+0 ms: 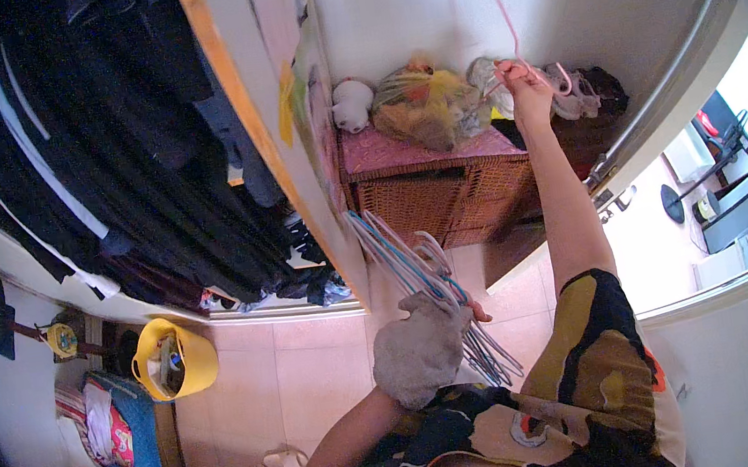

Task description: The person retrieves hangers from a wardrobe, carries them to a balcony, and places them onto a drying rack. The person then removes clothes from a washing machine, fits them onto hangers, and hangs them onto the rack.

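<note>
In my left hand (478, 313), mostly hidden behind a light grey cloth (418, 355), is a bundle of clothes hangers (413, 264), pink, teal and grey. The cloth lies over that hand and wrist. My right hand (523, 83) is stretched out over the wicker cabinet and grips a pink hanger (498, 1) near its hook. Behind the right hand, a tied plastic bag (428, 109) and a white plush toy (353, 104) rest on the cabinet's pink cover (391, 150).
Dark clothes (144, 157) hang in an open wardrobe at the left. A yellow basket (196, 360) stands on the tiled floor beyond. The wicker cabinet (412, 203) is ahead, with an open door (651, 80) to the right. Slippers (283, 460) lie at lower left.
</note>
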`<action>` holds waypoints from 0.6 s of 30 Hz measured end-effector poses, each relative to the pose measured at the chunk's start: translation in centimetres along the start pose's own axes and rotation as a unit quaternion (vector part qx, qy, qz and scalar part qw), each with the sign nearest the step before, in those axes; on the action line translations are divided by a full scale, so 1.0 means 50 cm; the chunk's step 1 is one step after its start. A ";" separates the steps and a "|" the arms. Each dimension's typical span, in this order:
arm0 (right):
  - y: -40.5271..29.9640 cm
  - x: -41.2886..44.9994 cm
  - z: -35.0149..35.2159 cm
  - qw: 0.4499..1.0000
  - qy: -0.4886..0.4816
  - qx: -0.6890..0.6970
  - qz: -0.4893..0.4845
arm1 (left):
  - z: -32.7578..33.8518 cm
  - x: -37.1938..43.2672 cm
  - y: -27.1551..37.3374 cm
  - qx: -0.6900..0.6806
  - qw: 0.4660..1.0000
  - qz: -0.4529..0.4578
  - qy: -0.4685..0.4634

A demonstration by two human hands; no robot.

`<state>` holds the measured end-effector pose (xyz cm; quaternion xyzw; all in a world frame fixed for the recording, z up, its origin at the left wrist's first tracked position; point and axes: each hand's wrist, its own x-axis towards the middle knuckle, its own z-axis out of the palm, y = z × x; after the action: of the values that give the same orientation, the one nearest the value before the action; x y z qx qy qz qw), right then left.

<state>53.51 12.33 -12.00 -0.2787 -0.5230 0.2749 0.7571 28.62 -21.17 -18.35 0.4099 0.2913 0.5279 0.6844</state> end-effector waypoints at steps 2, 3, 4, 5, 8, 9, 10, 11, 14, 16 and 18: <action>-0.016 0.013 -0.029 0.997 -0.047 0.052 -0.027 | 0.032 0.009 0.067 0.313 0.945 0.000 -0.094; -0.020 0.015 -0.029 0.997 -0.045 0.052 -0.028 | 0.048 0.014 0.080 0.314 0.944 0.001 -0.096; -0.021 0.018 -0.027 0.998 -0.035 0.056 -0.014 | 0.064 0.022 0.090 0.283 0.954 -0.038 -0.093; -0.021 0.023 -0.025 0.998 -0.024 0.061 0.000 | 0.070 0.031 0.078 0.269 0.957 -0.056 -0.092; -0.004 0.034 -0.009 0.996 -0.022 0.081 0.028 | 0.071 0.059 0.005 0.032 0.994 -0.089 -0.051; 0.001 0.049 -0.018 0.997 -0.024 0.068 0.024 | 0.088 0.072 0.029 0.034 0.994 -0.091 -0.054; 0.007 0.058 -0.034 0.998 -0.025 0.058 0.029 | 0.113 0.079 0.061 0.062 0.993 -0.089 -0.051; 0.011 0.067 -0.052 0.998 -0.023 0.057 0.029 | 0.129 0.087 0.075 0.090 0.991 -0.087 -0.048; 0.021 0.077 -0.047 0.997 -0.028 0.075 0.019 | 0.112 0.098 0.037 0.015 0.994 -0.110 -0.005; 0.028 0.082 -0.055 0.984 0.047 0.149 0.081 | 0.113 0.103 0.053 0.226 0.973 -0.014 -0.046; 0.042 0.088 -0.057 0.973 0.077 0.199 0.093 | 0.112 0.112 0.071 0.425 0.897 0.086 -0.087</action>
<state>57.28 16.52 -11.53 -0.1902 -0.3700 0.4206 0.8063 33.09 -16.83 -12.31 0.7295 0.3908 0.3732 0.4192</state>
